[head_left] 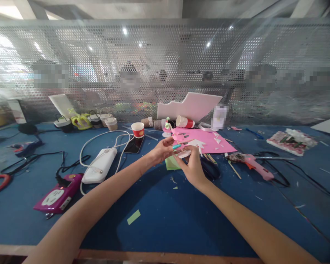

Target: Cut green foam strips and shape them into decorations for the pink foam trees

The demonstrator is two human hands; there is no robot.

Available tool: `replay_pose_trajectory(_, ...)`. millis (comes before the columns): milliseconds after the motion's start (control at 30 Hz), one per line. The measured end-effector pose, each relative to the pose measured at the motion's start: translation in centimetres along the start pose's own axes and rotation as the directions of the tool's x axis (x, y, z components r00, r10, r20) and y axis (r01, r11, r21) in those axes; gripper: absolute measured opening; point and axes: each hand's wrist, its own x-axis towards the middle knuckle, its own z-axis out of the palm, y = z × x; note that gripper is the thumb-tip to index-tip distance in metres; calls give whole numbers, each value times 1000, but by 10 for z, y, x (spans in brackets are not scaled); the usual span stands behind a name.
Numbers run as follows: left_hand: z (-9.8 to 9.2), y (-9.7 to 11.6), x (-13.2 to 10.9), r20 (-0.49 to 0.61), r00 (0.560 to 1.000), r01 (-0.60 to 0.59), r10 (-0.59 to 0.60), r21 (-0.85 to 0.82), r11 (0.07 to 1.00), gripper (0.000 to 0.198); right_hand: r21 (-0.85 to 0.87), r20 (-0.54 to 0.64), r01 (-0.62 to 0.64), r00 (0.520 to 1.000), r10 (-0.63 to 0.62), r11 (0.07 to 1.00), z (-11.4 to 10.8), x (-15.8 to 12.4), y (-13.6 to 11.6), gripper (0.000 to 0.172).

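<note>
Both my hands meet above the middle of the blue table [159,216]. My left hand [162,149] pinches a small craft piece with a teal bit [176,146] at its fingertips. My right hand [193,165] is closed on the same small whitish piece [184,153] from below. Just behind the hands lies a pink foam sheet [209,141] with cut-out shapes and white scraps on it. A green paper square [171,163] lies under the hands.
A pink glue gun [250,162] with cable lies to the right, black scissors [210,169] near my right wrist. To the left are a white power bank [100,165], a phone [134,145], a red paper cup [138,129] and a magenta device [59,194]. A perforated metal screen stands behind.
</note>
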Motion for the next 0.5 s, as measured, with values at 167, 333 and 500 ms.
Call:
replay_pose_trajectory(167,4,-3,2,-111,993,-31,32,7,999,51,-12,-1,-3,1000,3,1000,-1,0,-4,32)
replay_pose_trajectory(333,7,-8,3,-138,989,-42,48,43,998,45,31,21,-19,1000,18,999,0,-1,-6,34)
replay_pose_trajectory(500,5,-11,3,-154,986,-51,66,95,994,44,68,48,-50,998,47,996,1,-1,-7,33)
